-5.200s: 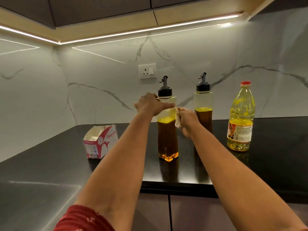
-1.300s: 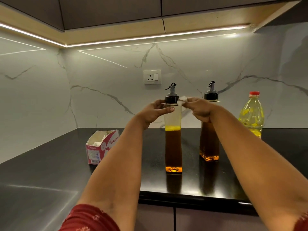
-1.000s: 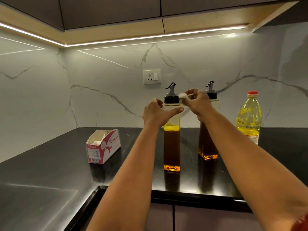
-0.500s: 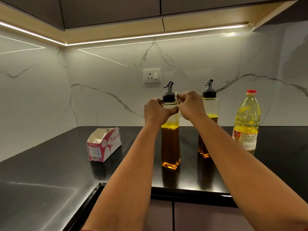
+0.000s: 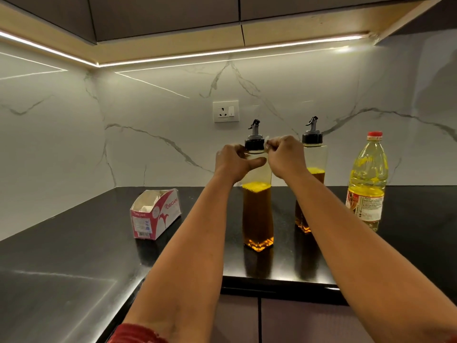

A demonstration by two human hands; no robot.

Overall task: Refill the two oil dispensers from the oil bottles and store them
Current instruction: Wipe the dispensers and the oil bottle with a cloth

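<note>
Two clear oil dispensers with black pour-spout caps stand on the black counter (image 5: 74, 243). The near dispenser (image 5: 257, 214) is filled with brown oil to about two thirds. My left hand (image 5: 233, 162) grips its neck just below the cap. My right hand (image 5: 284, 154) pinches a small white tissue (image 5: 266, 142) against the right side of that cap. The far dispenser (image 5: 313, 154) stands behind my right forearm, partly hidden. A yellow oil bottle (image 5: 367, 179) with a red cap stands at the right, closed.
A pink and white tissue box (image 5: 154, 214) lies open on the counter to the left. A wall socket (image 5: 225, 111) sits on the marble backsplash above the dispensers. The counter edge and cabinet doors (image 5: 272, 318) are below my arms.
My right hand has moved the tissue from the near dispenser's body up to its cap. My left hand has stayed on the neck. The view has shifted slightly.
</note>
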